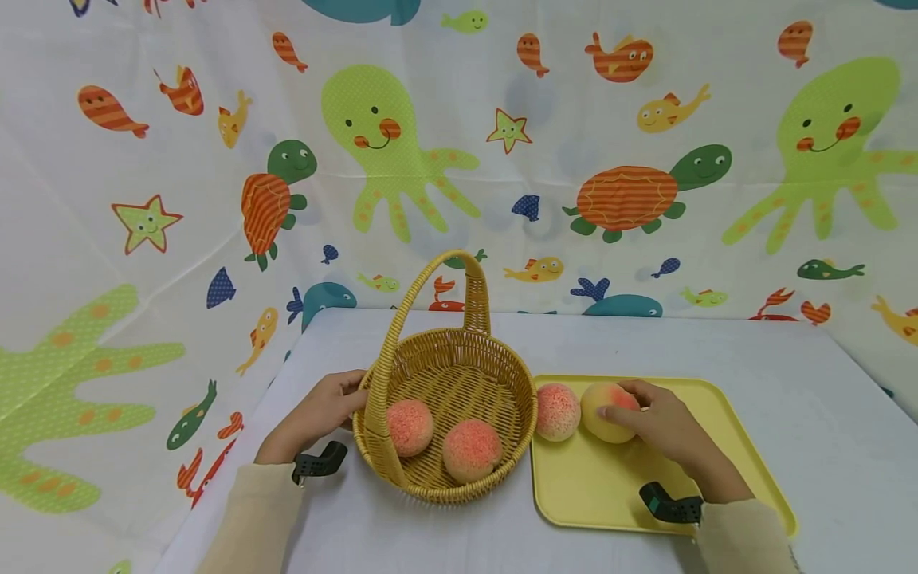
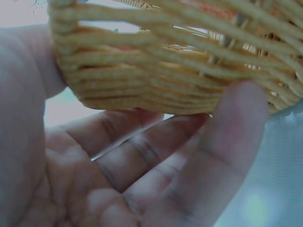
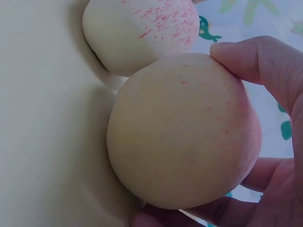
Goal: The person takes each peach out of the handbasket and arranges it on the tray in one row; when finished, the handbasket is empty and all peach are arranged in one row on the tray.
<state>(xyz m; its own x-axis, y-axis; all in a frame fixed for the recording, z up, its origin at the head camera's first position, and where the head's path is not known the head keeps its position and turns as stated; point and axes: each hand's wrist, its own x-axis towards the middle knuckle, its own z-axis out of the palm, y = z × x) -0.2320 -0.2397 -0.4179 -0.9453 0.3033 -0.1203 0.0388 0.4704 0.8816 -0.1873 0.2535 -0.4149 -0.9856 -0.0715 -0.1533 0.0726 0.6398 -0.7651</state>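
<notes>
A round wicker basket (image 1: 459,351) with a tall handle stands in the middle of the table. Two pink peaches, one on the left (image 1: 410,428) and one on the right (image 1: 472,451), lie inside it. My left hand (image 1: 324,413) holds the basket's left side; in the left wrist view its fingers (image 2: 142,151) reach under the woven wall (image 2: 156,61). On the yellow tray (image 1: 610,498), my right hand (image 1: 663,422) grips a yellow-and-pink peach (image 1: 601,414) between thumb and fingers. Another pink peach (image 1: 557,412) sits to its left, against the basket's side.
The tray stands directly right of the basket on a white-covered table (image 1: 825,414). A white cloth with printed sea animals (image 1: 545,175) hangs behind the table and along its left side. The basket's handle (image 1: 410,307) arches up above the rim.
</notes>
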